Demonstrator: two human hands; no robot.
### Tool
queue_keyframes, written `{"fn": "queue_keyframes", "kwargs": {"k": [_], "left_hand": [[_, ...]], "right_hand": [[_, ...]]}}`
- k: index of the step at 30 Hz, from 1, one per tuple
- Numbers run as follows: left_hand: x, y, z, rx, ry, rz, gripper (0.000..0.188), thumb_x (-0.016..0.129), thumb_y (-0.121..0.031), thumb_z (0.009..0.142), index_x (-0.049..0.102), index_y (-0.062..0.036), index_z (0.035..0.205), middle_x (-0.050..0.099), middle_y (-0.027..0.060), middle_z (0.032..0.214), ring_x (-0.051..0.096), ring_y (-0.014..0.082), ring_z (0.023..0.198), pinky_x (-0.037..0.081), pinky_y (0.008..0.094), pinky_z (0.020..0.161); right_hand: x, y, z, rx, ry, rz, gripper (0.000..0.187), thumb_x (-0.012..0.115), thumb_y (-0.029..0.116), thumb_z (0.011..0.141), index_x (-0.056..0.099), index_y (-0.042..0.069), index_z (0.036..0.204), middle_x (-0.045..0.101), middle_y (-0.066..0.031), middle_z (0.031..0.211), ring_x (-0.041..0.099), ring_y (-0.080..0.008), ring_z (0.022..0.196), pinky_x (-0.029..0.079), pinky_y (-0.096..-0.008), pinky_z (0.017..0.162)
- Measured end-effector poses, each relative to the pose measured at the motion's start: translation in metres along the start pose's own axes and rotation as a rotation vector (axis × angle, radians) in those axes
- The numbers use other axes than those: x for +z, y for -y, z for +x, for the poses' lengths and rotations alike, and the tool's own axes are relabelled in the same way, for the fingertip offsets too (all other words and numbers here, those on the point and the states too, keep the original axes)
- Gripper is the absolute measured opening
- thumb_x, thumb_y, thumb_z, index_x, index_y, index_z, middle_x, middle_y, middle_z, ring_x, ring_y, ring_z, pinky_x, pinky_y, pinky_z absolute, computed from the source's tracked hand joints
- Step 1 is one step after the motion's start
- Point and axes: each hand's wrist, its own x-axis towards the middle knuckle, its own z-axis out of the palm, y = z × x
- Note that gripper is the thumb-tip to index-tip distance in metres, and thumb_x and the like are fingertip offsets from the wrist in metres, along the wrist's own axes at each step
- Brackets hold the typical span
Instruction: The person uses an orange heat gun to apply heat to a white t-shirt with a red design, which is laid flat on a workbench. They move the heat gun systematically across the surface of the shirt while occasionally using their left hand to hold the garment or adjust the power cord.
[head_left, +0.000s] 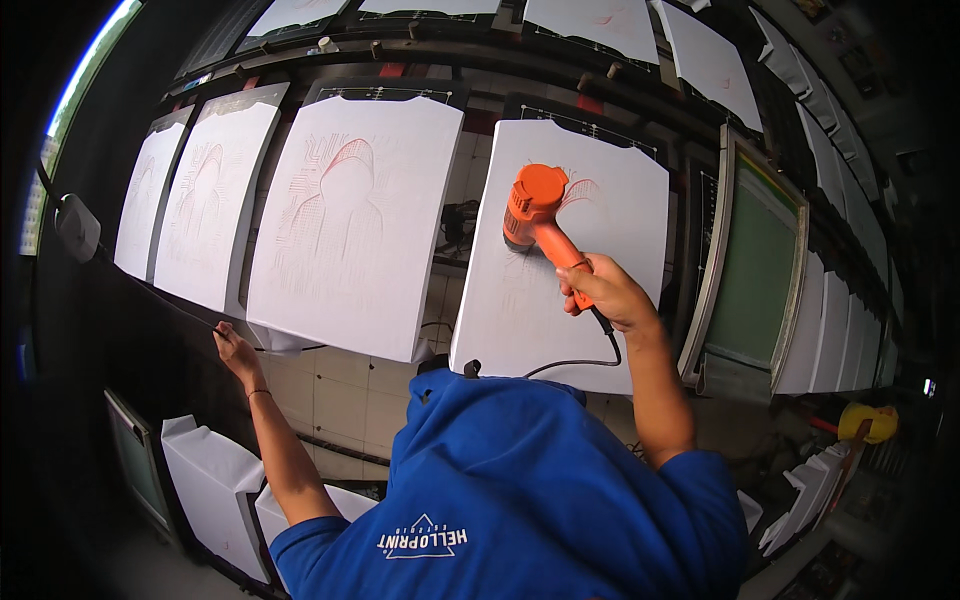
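My right hand grips an orange heat gun by its handle. Its dark nozzle points down close above a white T-shirt stretched over a board; I cannot tell whether it touches. Part of a red print shows beside the gun, which hides the rest. A black cord runs from the handle's end. Off to the left, my left hand is closed on a thin black cable. Beside that hand lies another white T-shirt with a faint red hooded-figure print.
A framed green printing screen leans right of the heated shirt. More printed white shirts lie to the left, and others fill the far row. A dark rail separates the rows. Tiled floor shows below; a yellow object sits at right.
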Motion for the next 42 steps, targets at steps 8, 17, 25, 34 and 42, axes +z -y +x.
{"fn": "queue_keyframes", "kwargs": {"k": [8, 17, 25, 34, 42], "left_hand": [[0.045, -0.081, -0.125, 0.024, 0.177, 0.262, 0.032, 0.047, -0.027, 0.099, 0.058, -0.0094, 0.123, 0.051, 0.0165, 0.13, 0.047, 0.0323, 0.12, 0.036, 0.0449, 0.099], [0.12, -0.096, -0.179, -0.263, 0.02, 0.354, 0.047, 0.047, -0.03, 0.096, 0.04, -0.0154, 0.141, 0.022, 0.019, 0.152, 0.019, 0.0388, 0.139, 0.02, 0.0528, 0.11], [0.115, -0.115, -0.178, -0.274, 0.042, 0.308, 0.052, 0.042, -0.033, 0.096, 0.039, -0.0069, 0.141, 0.021, 0.0202, 0.152, 0.022, 0.0382, 0.136, 0.023, 0.046, 0.112], [0.114, -0.112, -0.178, -0.287, 0.039, 0.328, 0.053, 0.043, -0.034, 0.095, 0.039, -0.0082, 0.141, 0.021, 0.0193, 0.153, 0.023, 0.038, 0.136, 0.024, 0.0468, 0.112], [0.11, -0.122, -0.177, -0.318, 0.051, 0.309, 0.054, 0.043, -0.034, 0.094, 0.039, -0.0082, 0.141, 0.021, 0.0188, 0.153, 0.022, 0.0389, 0.137, 0.026, 0.0463, 0.112]], "right_hand": [[-0.01, -0.01, -0.008, -0.049, -0.015, -0.036, 0.032, 0.062, 0.031, 0.091, 0.056, 0.0, 0.097, 0.057, -0.0034, 0.078, 0.059, -0.0109, 0.061, 0.05, -0.0264, 0.056], [-0.038, -0.017, -0.028, -0.063, -0.14, 0.018, 0.035, 0.062, 0.033, 0.091, 0.055, 0.0, 0.098, 0.055, -0.0033, 0.078, 0.058, -0.0112, 0.061, 0.049, -0.0254, 0.056], [-0.023, -0.023, -0.024, -0.046, 0.023, 0.039, 0.032, 0.061, 0.03, 0.092, 0.055, -0.001, 0.097, 0.057, -0.0049, 0.078, 0.058, -0.0121, 0.06, 0.049, -0.0262, 0.056], [-0.036, -0.035, -0.051, -0.019, -0.13, 0.022, 0.037, 0.061, 0.033, 0.092, 0.054, -0.001, 0.104, 0.055, -0.0036, 0.078, 0.058, -0.0109, 0.06, 0.049, -0.0259, 0.056], [-0.002, -0.035, -0.042, -0.024, 0.097, 0.005, 0.036, 0.062, 0.033, 0.092, 0.054, -0.001, 0.1, 0.056, -0.0047, 0.08, 0.058, -0.0106, 0.062, 0.05, -0.0253, 0.056]]}}
